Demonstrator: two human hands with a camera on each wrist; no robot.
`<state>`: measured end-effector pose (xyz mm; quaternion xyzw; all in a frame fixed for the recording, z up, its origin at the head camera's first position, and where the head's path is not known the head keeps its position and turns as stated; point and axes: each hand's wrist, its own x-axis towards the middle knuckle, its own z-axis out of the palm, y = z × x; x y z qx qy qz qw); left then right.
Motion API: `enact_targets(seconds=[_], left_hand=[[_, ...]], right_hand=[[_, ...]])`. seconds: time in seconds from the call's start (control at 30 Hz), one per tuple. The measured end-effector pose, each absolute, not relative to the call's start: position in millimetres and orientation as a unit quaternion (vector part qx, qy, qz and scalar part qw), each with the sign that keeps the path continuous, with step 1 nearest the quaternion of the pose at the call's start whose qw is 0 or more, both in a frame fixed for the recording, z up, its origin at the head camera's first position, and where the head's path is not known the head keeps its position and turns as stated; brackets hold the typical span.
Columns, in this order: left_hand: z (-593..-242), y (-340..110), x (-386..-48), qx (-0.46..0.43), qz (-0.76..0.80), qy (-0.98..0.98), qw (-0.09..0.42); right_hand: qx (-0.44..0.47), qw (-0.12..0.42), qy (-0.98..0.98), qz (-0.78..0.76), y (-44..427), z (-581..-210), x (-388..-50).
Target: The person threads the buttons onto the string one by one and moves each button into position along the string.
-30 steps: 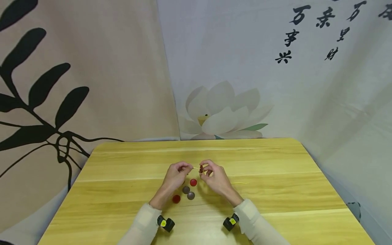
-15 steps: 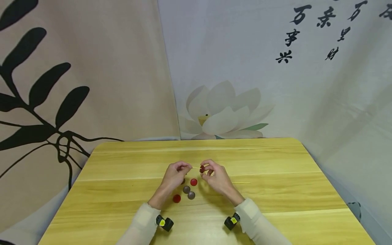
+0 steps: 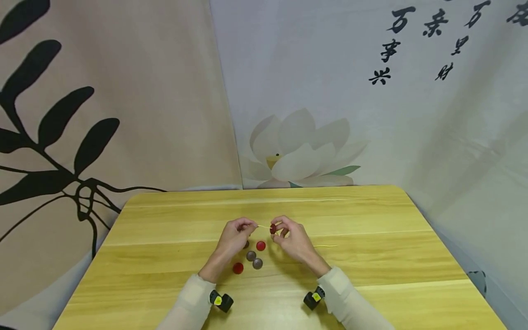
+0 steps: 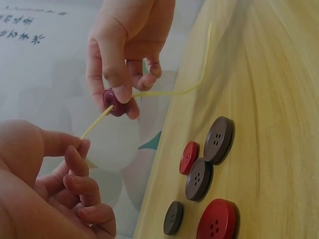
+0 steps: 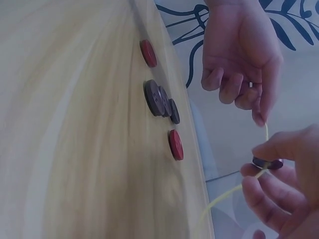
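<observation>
Our left hand has its thumb and forefinger together, pinching one end of a thin yellow cord, with the other fingers curled. Our right hand is clamped by thumb and fingertips on a small round dark red button, held on edge above the counter just right of the left hand. The cord runs from the left hand through the button, and its tail trails past the right hand and shows again right of that wrist; whether that part lies on the wood we cannot tell.

Nearer than the hands, five loose round buttons lie on the pale yellow wood-grain counter: a far red button, two grey-brown four-hole buttons touching each other, a near red button to their left, and a small dark grey-brown button beside the left hand, partly hidden in the head view.

We wear off-white sleeves and black wrist devices with yellow patches.

Beyond the counter, a beige cloth printed with black leaves hangs left; right is a white cloth with a pale lotus and black Chinese brush writing. We read 万事兴 down one column and 万里财 down another; the characters at the far right are cut off.
</observation>
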<state>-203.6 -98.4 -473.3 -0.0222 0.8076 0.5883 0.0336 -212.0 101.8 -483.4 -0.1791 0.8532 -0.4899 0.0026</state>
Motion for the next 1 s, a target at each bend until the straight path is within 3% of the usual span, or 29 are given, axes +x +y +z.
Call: enact_targets(seconds=[1.0], left_hand=[[-477, -108, -205, -0.029, 0.596, 0.802, 0.031]], right_hand=[[-0.171, 0.01, 0.856, -0.487, 121, -493, -214]])
